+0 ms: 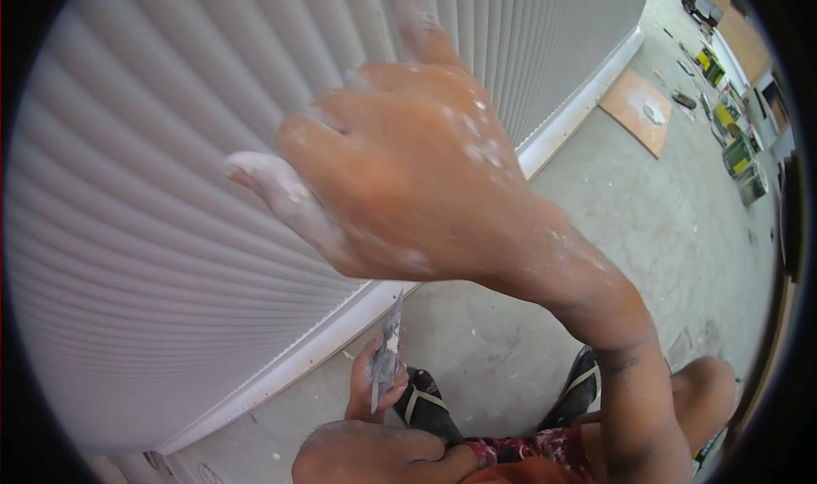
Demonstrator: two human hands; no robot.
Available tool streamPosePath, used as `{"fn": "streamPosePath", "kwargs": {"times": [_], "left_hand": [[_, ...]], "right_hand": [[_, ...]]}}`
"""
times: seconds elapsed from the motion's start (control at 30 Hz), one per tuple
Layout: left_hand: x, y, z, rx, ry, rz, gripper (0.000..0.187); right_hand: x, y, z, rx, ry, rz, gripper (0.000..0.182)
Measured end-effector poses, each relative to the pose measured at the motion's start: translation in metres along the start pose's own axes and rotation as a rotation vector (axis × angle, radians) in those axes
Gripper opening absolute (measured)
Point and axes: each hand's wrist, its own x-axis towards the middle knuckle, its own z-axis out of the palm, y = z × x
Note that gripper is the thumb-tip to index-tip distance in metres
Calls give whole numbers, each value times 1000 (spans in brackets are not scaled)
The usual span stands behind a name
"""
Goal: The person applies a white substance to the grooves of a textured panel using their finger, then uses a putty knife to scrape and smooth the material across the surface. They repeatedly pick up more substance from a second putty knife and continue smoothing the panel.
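My right hand (417, 161) reaches across the middle of the view, its back toward me, slightly blurred. The thumb is coated in white paste and stands apart. One finger stretches up along the white ribbed wall panel (196, 178), while the others bend toward its grooves. Nothing shows in this hand. Below, beside my left knee, my left hand (364, 382) is closed around a putty knife (387, 356) smeared with grey-white paste, its narrow tip pointing up. White spots dot the back of the right hand and its wrist.
A white baseboard (281, 369) runs along the panel's foot. On the grey floor (630, 220) lies a square board (638, 110) with white paste. Several tins, including a green-and-yellow tin (737, 155), stand along the right. My feet in black sandals (430, 403) are below me.
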Motion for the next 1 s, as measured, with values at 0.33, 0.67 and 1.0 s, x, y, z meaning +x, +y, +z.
{"fn": "streamPosePath", "kwargs": {"times": [0.33,0.67,1.0], "left_hand": [[0,1,-10,-79,-81,10,28],[-1,1,-22,-93,-9,40,28],[-2,1,-13,31,120,49,36]], "right_hand": [[4,-3,27,81,-62,78,50],[-33,-4,40,32,-209,66,56],[-65,-5,54,-22,-301,123,64]]}}
